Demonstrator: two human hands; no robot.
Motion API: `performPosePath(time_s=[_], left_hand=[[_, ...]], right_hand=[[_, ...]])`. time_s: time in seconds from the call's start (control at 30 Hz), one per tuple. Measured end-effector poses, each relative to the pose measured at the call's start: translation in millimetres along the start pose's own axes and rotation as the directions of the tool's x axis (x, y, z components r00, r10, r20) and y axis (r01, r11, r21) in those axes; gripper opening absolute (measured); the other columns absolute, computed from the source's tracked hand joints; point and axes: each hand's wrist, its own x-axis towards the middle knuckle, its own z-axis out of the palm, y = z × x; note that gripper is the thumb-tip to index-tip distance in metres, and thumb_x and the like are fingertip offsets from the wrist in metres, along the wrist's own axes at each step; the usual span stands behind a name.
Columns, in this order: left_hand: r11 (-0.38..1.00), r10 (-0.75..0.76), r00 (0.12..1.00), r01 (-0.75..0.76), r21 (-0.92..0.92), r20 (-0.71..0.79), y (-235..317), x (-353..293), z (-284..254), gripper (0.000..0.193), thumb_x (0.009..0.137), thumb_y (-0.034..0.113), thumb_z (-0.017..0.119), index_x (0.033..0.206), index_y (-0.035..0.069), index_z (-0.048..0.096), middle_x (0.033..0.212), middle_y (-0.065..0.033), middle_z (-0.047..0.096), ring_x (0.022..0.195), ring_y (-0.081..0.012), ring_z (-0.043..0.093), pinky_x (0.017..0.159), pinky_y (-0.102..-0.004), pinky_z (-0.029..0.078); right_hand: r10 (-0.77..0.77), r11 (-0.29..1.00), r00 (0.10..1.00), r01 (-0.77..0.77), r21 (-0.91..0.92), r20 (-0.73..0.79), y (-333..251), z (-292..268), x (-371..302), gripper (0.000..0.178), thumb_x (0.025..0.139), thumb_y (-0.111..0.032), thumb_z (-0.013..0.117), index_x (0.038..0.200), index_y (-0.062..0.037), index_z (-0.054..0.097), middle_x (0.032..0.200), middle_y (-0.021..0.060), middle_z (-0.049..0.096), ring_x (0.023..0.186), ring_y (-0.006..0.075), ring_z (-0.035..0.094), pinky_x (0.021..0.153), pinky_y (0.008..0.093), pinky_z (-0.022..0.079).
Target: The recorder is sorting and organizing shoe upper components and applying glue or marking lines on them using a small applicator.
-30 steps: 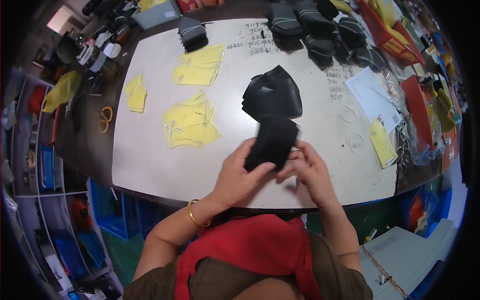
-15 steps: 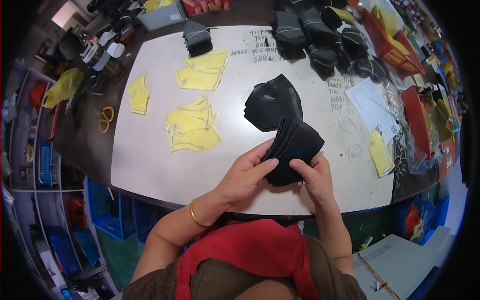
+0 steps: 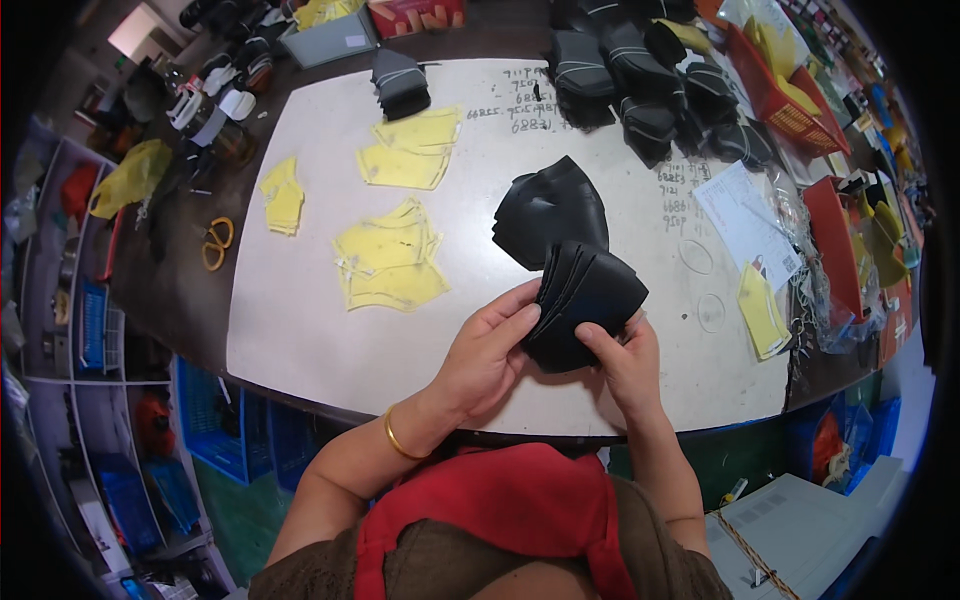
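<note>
Between my two hands I hold a small stack of black leather-like cut pieces point(image 3: 590, 310), its layers fanned along the left edge. My left hand point(image 3: 495, 345) pinches that fanned edge, thumb on top and fingers beneath. On the right side, my right hand point(image 3: 625, 365) grips the stack with its thumb pressed on the upper face. Just beyond, another pile of black cut pieces point(image 3: 555, 212) lies on the white board point(image 3: 300, 340). Yellow shaped pieces point(image 3: 392, 255) rest in groups to the left.
Banded black bundles point(image 3: 582, 68) crowd the far right, with one more banded bundle point(image 3: 402, 85) at far left. Orange-handled scissors point(image 3: 216, 244) lie left of the board. Toward the right are a paper sheet point(image 3: 745, 220), a yellow piece point(image 3: 763, 312) and red baskets point(image 3: 785, 100).
My left thumb has slid back and up along the stack's left edge, and the layers there are fanned slightly wider. The right thumb has shifted a little lower. The view has moved slightly.
</note>
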Motion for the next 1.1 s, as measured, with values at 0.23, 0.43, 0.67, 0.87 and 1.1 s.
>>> performPosePath(time_s=[0.23, 0.43, 0.67, 0.87, 1.1], left_hand=[[0.994, 0.067, 0.996, -0.061, 0.094, -0.056, -2.8, -0.7, -0.5, 0.044, 0.105, 0.004, 0.049, 0.148, -0.003, 0.041, 0.132, -0.0132, 0.062, 0.118, -0.0166, 0.062, 0.102, -0.0312, 0.052], [0.988, 0.135, 0.986, -0.127, 0.089, -0.093, -6.1, -1.3, 2.5, 0.044, 0.105, 0.003, 0.049, 0.147, -0.004, 0.041, 0.132, -0.0145, 0.061, 0.117, -0.0166, 0.062, 0.101, -0.0308, 0.052], [0.986, 0.131, 0.984, -0.117, 0.119, -0.119, -9.7, -1.0, 3.2, 0.043, 0.104, 0.002, 0.049, 0.146, -0.005, 0.041, 0.132, -0.0146, 0.061, 0.118, -0.0177, 0.062, 0.101, -0.0309, 0.051], [0.913, 0.052, 0.998, -0.061, 0.404, 0.034, -11.0, -7.6, -2.6, 0.036, 0.104, 0.007, 0.053, 0.139, -0.002, 0.050, 0.121, -0.0113, 0.067, 0.110, -0.0138, 0.063, 0.094, -0.0283, 0.051], [-0.628, 0.140, 0.620, -0.547, 0.553, 0.772, 33.7, 63.9, 4.9, 0.055, 0.078, 0.016, 0.082, 0.125, -0.001, 0.061, 0.137, -0.0202, 0.058, 0.128, -0.0377, 0.056, 0.103, -0.0426, 0.047]], right_hand=[[-0.021, 0.999, 0.999, 0.022, 0.042, -0.026, -2.4, 7.5, -4.9, 0.051, 0.091, -0.002, 0.073, 0.136, 0.0042, 0.052, 0.127, 0.0121, 0.065, 0.115, 0.0184, 0.063, 0.099, 0.0320, 0.051], [-0.088, 0.995, 0.996, 0.087, 0.050, 0.010, 2.9, 8.5, -3.8, 0.051, 0.092, -0.001, 0.072, 0.138, 0.0037, 0.050, 0.128, 0.0112, 0.065, 0.116, 0.0176, 0.062, 0.101, 0.0321, 0.049], [0.008, 0.997, 1.000, -0.008, 0.083, 0.007, 6.5, 6.1, -4.4, 0.050, 0.092, 0.000, 0.071, 0.137, 0.0028, 0.050, 0.128, 0.0107, 0.065, 0.115, 0.0171, 0.062, 0.100, 0.0313, 0.050], [0.085, 0.981, 0.993, -0.097, 0.167, 0.078, -2.0, -17.4, -11.3, 0.055, 0.084, -0.002, 0.078, 0.133, 0.0029, 0.055, 0.125, 0.0099, 0.066, 0.113, 0.0181, 0.064, 0.100, 0.0335, 0.051], [-0.092, 0.897, 0.982, 0.153, 0.415, -0.164, -10.2, -123.9, -24.1, 0.071, 0.076, -0.020, 0.085, 0.135, 0.0037, 0.053, 0.116, 0.0119, 0.069, 0.088, 0.0171, 0.071, 0.067, 0.0253, 0.058]])
